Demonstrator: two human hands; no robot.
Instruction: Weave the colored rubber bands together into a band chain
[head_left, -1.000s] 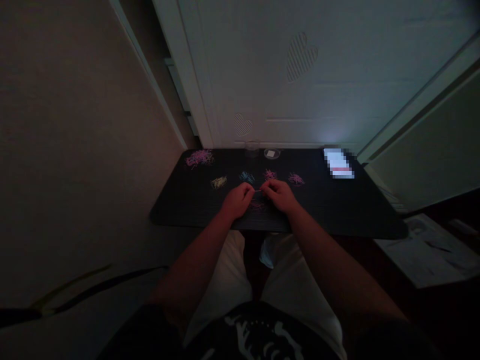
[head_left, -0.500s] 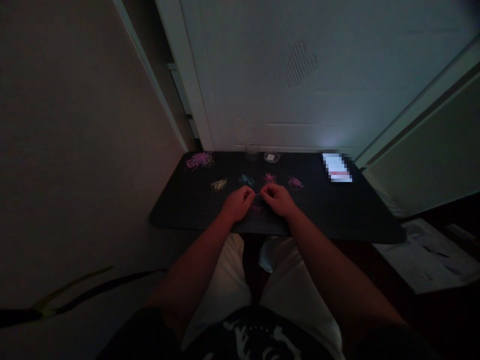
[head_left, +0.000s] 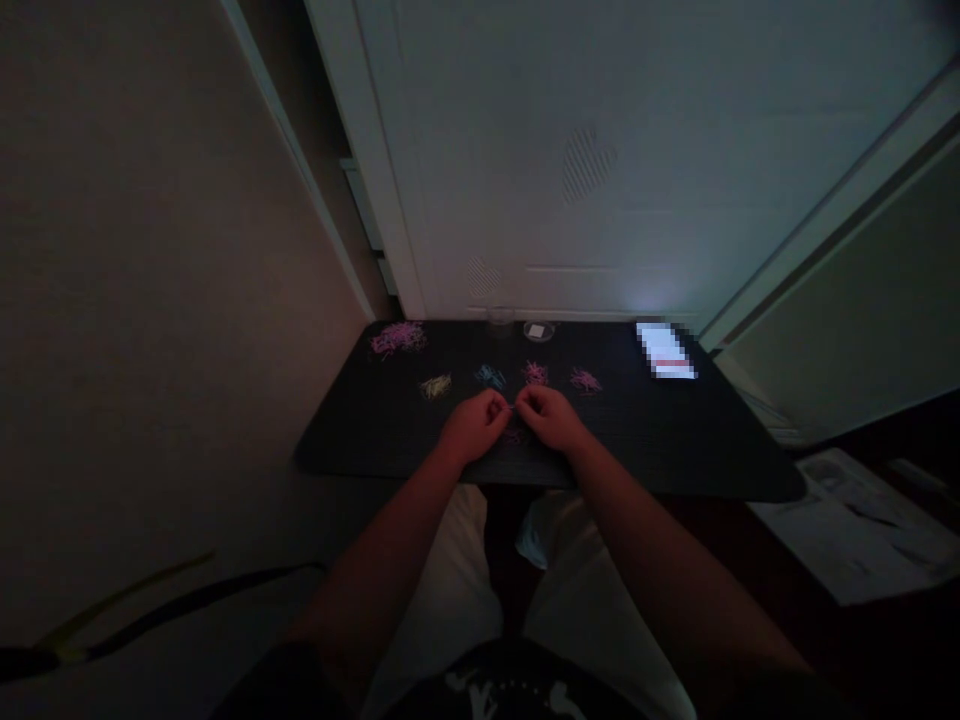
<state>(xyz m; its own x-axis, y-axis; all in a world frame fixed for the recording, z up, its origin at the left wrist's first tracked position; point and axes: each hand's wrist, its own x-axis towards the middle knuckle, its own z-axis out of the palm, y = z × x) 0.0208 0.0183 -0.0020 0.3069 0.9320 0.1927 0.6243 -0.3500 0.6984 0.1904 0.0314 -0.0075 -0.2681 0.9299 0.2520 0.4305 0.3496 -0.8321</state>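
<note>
My left hand (head_left: 478, 422) and my right hand (head_left: 548, 415) are closed in pinches, fingertips almost meeting over the near middle of the black table (head_left: 675, 455). Between them runs a thin, light purple band (head_left: 512, 406), like a small rubber band, mostly hidden by the fingers. Just below lies a dim purple pile (head_left: 514, 437) of similar bands. Beyond the hands are small piles: yellow (head_left: 436, 386), blue (head_left: 490, 376), pink (head_left: 535, 373) and pinkish purple (head_left: 586, 380).
A larger mixed pile (head_left: 397, 338) lies at the far left corner. Along the back edge stand a clear container (head_left: 500, 321) and a round clear lid (head_left: 538, 331) with a white square. A lit phone (head_left: 666, 350) lies far right. A white door (head_left: 480, 200) rises behind the table.
The view has tilted slightly up, so the table and hands appear lower. The fingertips have drawn a little closer together, with less of the band showing between them.
</note>
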